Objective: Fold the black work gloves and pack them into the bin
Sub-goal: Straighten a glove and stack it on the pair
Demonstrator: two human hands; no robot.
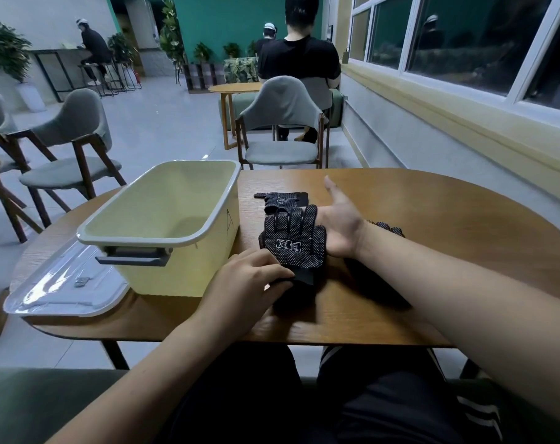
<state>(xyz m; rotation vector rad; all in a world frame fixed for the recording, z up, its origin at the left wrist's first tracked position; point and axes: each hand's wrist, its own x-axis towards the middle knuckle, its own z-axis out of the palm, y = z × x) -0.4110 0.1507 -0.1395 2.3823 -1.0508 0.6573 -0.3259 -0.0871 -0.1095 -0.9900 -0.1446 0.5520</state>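
A black dotted work glove (294, 241) with a white label lies tilted up above the wooden table (432, 225). My left hand (249, 280) pinches its cuff at the near end. My right hand (339, 222) is under the glove's finger end, palm up, thumb pointing away; its fingers are hidden behind the glove. A second black glove (283, 200) lies flat on the table just beyond. Part of another dotted glove (389, 228) shows behind my right wrist. The pale yellow bin (163, 219) stands to the left with nothing visible inside.
A clear plastic lid (67, 283) lies at the table's left edge beside the bin. A grey chair (281, 129) stands across the table, other chairs to the left. People sit in the background. A wall with windows runs along the right.
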